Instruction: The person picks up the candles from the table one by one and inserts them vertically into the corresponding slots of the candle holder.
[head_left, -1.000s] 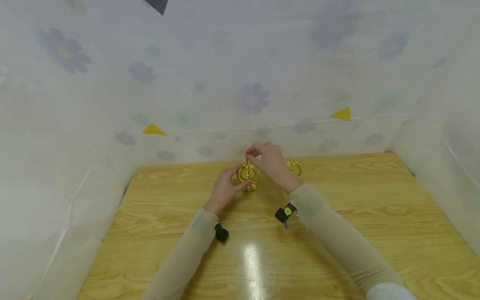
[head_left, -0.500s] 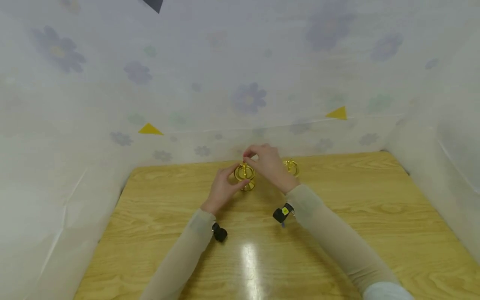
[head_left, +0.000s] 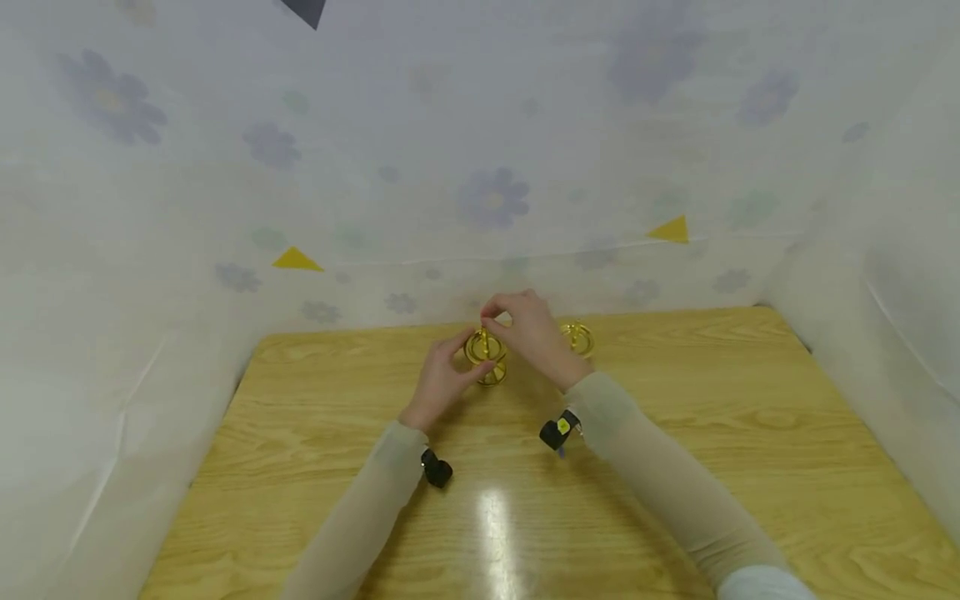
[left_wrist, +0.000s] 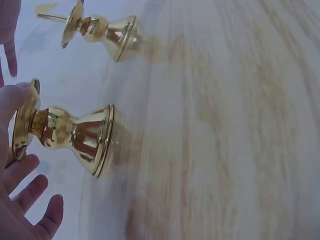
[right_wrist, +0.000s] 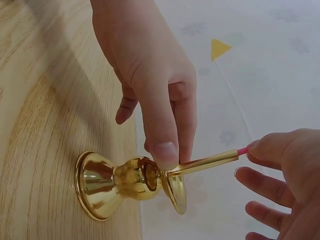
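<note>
A gold candle holder (head_left: 486,358) stands at the far middle of the wooden table (head_left: 300,433). My left hand (head_left: 459,360) grips its dish, the thumb (right_wrist: 162,145) pressed on the rim. A thin gold candle (right_wrist: 205,162) with a pink tip stands in the holder (right_wrist: 120,182). My right hand (head_left: 497,318) pinches that tip from above. In the left wrist view my left hand (left_wrist: 17,130) touches the dish of the holder (left_wrist: 80,137). A second gold holder (head_left: 579,338) stands just right of my right hand, with a candle (left_wrist: 50,16) in it.
White sheeting printed with flowers (head_left: 491,198) walls the table at the back and on both sides, with yellow triangles (head_left: 296,260) on it. Bare wooden tabletop stretches between the holders and the near edge.
Almost nothing: both hands stay on the same holder and candle; the view has shifted slightly.
</note>
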